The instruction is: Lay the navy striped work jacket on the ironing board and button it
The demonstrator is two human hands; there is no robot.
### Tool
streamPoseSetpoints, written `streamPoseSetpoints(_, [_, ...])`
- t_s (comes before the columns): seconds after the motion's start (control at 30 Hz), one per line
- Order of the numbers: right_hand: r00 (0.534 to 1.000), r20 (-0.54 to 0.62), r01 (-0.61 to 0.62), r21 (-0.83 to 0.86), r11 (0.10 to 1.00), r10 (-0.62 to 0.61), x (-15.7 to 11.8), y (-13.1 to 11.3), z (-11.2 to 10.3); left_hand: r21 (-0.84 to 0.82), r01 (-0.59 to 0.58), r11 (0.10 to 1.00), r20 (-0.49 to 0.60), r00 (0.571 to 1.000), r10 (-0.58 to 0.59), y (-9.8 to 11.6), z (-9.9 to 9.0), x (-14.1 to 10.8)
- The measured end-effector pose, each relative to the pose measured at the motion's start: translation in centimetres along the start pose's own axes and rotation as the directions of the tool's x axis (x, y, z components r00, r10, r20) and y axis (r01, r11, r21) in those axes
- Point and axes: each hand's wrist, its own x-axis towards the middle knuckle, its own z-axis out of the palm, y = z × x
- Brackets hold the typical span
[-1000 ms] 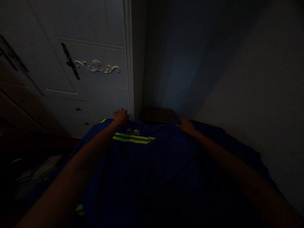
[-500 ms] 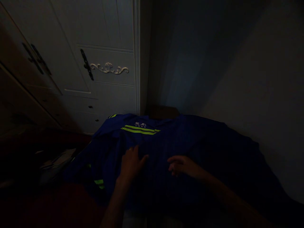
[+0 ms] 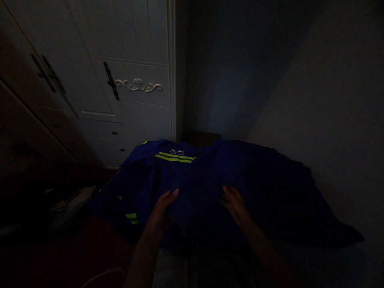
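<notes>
A blue jacket [image 3: 144, 172] with yellow-green stripes and a small white print lies spread out in front of me. More dark blue cloth [image 3: 270, 192] stretches to the right; whether it is part of the same garment I cannot tell. My left hand [image 3: 163, 210] is closed on a gathered, elastic-looking edge of the blue cloth, thumb on top and the other fingers hidden. On the right, my right hand [image 3: 235, 204] is over the dark cloth, fingers stretched out and slightly apart, holding nothing visible. The low light hides most folds.
A white cabinet [image 3: 141, 120] with dark handles and a carved ornament stands behind at the left. To the right rises a pale wall [image 3: 330, 100]. A brown edge [image 3: 204, 139] shows behind the cloth. Papers or cloths [image 3: 73, 200] lie at the left near a red surface [image 3: 99, 240].
My left hand has gone from lying on the cloth to gripping its gathered edge. My right hand has shifted slightly right and its fingers have straightened. The right end of the cloth has drawn inward.
</notes>
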Motion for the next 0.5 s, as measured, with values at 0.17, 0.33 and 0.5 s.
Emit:
streamPoseSetpoints(0.17, [0.998, -0.057, 0.023, 0.143, 0.989, -0.015, 2.8, -3.3, 0.5, -0.059, 0.119, 0.991, 0.096, 0.989, -0.113, -5.4, -0.5, 0.3])
streamPoseSetpoints(0.33, [0.978, -0.139, 0.164, 0.046, 0.985, -0.157, 2.7, -6.6, -1.1, 0.155, 0.026, 0.988, 0.119, 0.992, -0.045, -10.0, -2.2, 1.8])
streamPoseSetpoints(0.5, [1.000, -0.015, 0.021, -0.139, 0.990, -0.023, 1.5, -7.6, -4.3, 0.567, -0.151, 0.810, 0.207, 0.978, 0.037, -10.7, -3.7, 1.1])
